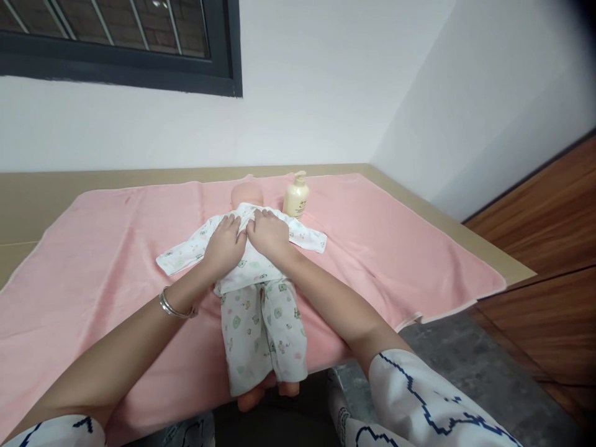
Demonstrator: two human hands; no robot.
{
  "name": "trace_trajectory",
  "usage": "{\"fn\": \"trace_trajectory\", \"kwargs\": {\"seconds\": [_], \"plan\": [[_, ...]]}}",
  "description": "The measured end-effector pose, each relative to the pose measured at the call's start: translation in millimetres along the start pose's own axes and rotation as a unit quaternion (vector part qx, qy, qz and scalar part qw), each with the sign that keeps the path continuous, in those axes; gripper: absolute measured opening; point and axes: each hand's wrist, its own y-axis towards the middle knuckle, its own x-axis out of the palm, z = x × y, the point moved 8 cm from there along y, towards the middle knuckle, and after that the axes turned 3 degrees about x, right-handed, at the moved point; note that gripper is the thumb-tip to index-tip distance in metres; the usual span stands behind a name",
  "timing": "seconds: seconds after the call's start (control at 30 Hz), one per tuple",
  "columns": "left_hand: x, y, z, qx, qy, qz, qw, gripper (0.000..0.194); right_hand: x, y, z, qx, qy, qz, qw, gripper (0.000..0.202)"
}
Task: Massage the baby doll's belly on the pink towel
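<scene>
white walls (pixel 316 81) meet behind the counter (pixel 51 183), with a barred window (pixel 102 28) above the left part of its far edge. we see a pink cloth (pixel 372 230) covering most of the counter, probably to soften it. about midway along lies the doll (pixel 256 276), its head (pixel 246 194) toward the far edge and its feet (pixel 251 398) at the near edge, likely so both our hands reach its shirt (pixel 249 264) evenly. the sleeves (pixel 179 254) spread sideways, leaving the middle of the shirt within easy touch. our left hand (pixel 226 245) rests there, fingers stretched and loosely together, gripping nothing we can see. our right hand (pixel 270 234) lies beside it, fingers slightly bent; we cannot tell whether they pinch any fabric. a pump bottle (pixel 297 197) stands upright beside the head, near the far edge, seemingly kept handy yet behind the sleeve.
</scene>
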Motion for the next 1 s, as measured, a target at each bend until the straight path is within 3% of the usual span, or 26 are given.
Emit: {"fn": "trace_trajectory", "kwargs": {"seconds": [0.6,0.67,0.77,0.8,0.87,0.93,1.0], "plan": [[-1.0,-9.9,-3.3,0.016,-0.011,0.007,1.000,0.056,0.8,-5.4,0.0,-0.031,0.012,0.006,0.999,0.043],[-0.7,-9.8,-2.9,0.021,-0.010,0.006,1.000,0.056,-1.5,-5.4,0.7,-0.030,0.030,-0.009,0.999,0.046],[-0.8,-10.8,-2.1,0.019,-0.009,0.010,1.000,0.057,-13.4,-16.9,6.3,-0.059,0.103,-0.083,0.989,0.051],[-1.1,-11.3,-1.8,0.017,-0.010,0.014,1.000,0.056,-21.2,-25.5,12.3,-0.068,0.139,-0.111,0.982,0.051],[-1.6,-12.3,-0.8,0.014,-0.012,0.022,1.000,0.056,-47.3,-44.8,46.6,-0.007,0.201,-0.093,0.975,0.044],[-1.8,-13.0,0.9,0.015,-0.015,0.028,0.999,0.055,-77.9,-69.5,99.1,0.085,0.220,-0.008,0.972,0.045],[-1.7,-13.1,2.5,0.018,-0.017,0.035,0.999,0.055,-94.5,-98.0,156.6,0.182,0.173,0.047,0.967,0.048]]}}
